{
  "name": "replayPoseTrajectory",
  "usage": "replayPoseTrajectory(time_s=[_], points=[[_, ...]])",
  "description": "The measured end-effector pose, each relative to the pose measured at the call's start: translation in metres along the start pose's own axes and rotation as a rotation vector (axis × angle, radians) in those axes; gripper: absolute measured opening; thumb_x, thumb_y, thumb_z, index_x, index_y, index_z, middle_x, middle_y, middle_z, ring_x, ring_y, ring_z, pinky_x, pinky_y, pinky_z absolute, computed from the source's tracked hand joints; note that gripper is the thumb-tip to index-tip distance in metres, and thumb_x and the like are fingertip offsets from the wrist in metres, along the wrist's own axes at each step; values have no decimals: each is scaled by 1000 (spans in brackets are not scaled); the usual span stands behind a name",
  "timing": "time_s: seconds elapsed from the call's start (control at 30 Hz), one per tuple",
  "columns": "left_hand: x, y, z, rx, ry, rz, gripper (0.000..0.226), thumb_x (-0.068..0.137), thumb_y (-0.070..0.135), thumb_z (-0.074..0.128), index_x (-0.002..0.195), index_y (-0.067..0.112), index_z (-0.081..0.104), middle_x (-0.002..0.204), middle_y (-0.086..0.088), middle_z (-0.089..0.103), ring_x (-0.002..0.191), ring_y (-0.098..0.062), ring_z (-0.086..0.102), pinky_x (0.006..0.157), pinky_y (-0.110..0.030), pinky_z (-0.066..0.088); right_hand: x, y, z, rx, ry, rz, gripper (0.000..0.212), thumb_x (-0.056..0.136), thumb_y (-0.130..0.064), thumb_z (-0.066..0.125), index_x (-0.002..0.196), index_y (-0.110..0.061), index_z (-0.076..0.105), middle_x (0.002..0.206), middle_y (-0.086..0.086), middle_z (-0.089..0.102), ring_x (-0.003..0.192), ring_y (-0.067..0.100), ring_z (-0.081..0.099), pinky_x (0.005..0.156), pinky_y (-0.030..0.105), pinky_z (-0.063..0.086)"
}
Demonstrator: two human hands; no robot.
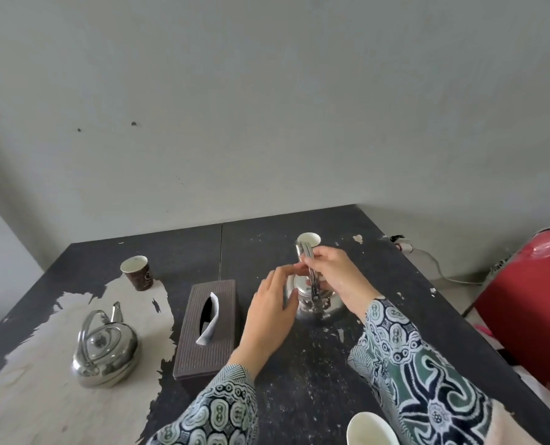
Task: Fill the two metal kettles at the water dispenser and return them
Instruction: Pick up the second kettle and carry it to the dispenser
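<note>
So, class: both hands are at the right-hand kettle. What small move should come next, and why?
Probably lift that kettle straight up by its handle. The right hand already has a grip on the raised handle, the left hand rests open against the body, and the kettle sits on the table. The other kettle stands untouched, so this one likely goes first.

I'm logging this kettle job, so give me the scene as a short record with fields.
right hand: grips the handle of the right kettle
left hand: open, fingers straight beside that kettle's lid
left kettle: untouched, lid on, stands on the worn patch of the table
between kettles: brown tissue box
paper cups: brown one far left, white one behind the right kettle
water dispenser: not in view
</note>
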State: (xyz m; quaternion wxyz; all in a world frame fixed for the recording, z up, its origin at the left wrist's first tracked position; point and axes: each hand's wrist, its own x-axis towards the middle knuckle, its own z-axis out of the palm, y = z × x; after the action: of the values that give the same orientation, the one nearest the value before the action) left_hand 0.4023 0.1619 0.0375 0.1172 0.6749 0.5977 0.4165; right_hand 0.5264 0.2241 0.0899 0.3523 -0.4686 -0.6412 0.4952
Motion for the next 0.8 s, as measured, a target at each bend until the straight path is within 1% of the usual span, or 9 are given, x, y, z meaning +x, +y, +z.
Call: replayPoseTrajectory(time_s=[0.07, 0.2, 0.3, 0.43, 0.5, 0.57, 0.63, 0.7, 0.8], points=[[-5, 12, -23, 41, 46, 68, 36, 90, 21, 52, 121, 33, 39, 126, 12, 53, 117, -5, 46, 99, -33, 42, -13, -26, 2, -12, -51, -46, 10, 90, -24, 54, 87, -21, 63, 93, 2, 68, 96, 19, 62, 96, 45, 46], [-25, 34, -69, 128, 115, 123, 47, 86, 34, 59, 125, 23, 35, 125, 2, 53, 114, -13, 51, 96, -31, 42, -46, -75, 15, -36, -166, -110, 14, 90, -25, 53, 93, -18, 65, 96, 3, 69, 96, 21, 64, 93, 45, 49], [-50, 48, -101, 204, 122, 116, 61, 82, 40, 64, 130, 16, 35, 132, -2, 50, 123, -17, 45, 101, -23, 29, -72, -104, 30, -14, -299, -137, 15, 91, -23, 52, 96, -14, 63, 93, 1, 66, 94, 20, 63, 88, 41, 50], [-98, 48, -155, 347, 139, 167, 70, 75, 61, 53, 129, 29, 22, 139, -7, 46, 128, -22, 42, 104, -26, 23, -112, -135, 67, -17, -495, -167, 23, 92, -20, 51, 105, -4, 60, 86, 1, 65, 80, 13, 62, 67, 22, 53], [-126, 40, -181, 423, 160, 191, 74, 73, 68, 48, 129, 24, 27, 134, -10, 52, 123, -21, 46, 104, -32, 26, -130, -146, 92, -29, -592, -177, 24, 92, -19, 51, 105, -1, 60, 84, 1, 64, 76, 11, 61, 65, 19, 52], [-150, 34, -201, 483, 183, 214, 75, 75, 74, 41, 127, 20, 33, 126, -8, 59, 117, -14, 44, 102, -36, 32, -143, -152, 114, -15, -664, -188, 21, 92, -18, 50, 102, -2, 60, 84, 2, 63, 76, 9, 60, 64, 16, 52], [-181, 24, -230, 532, 188, 192, 78, 73, 79, 35, 124, 20, 38, 122, -4, 62, 111, -11, 42, 102, -31, 35, -160, -159, 148, 21, -731, -183, 18, 93, -15, 48, 99, -3, 61, 82, 1, 63, 73, 6, 61, 62, 14, 52], [-207, 16, -255, 569, 161, 152, 80, 69, 82, 37, 125, 24, 39, 122, 0, 63, 110, -10, 49, 102, -27, 32, -172, -163, 177, 27, -775, -189, 19, 93, -14, 47, 100, -2, 61, 84, 1, 64, 76, 6, 61, 65, 13, 51], [-257, 0, -303, 619, 158, 72, 81, 66, 82, 43, 126, 29, 38, 122, 3, 63, 108, -16, 60, 100, -33, 31, -199, -173, 237, -26, -833, -221, 24, 93, -15, 48, 107, 1, 61, 94, 5, 66, 87, 9, 62, 72, 13, 50]])
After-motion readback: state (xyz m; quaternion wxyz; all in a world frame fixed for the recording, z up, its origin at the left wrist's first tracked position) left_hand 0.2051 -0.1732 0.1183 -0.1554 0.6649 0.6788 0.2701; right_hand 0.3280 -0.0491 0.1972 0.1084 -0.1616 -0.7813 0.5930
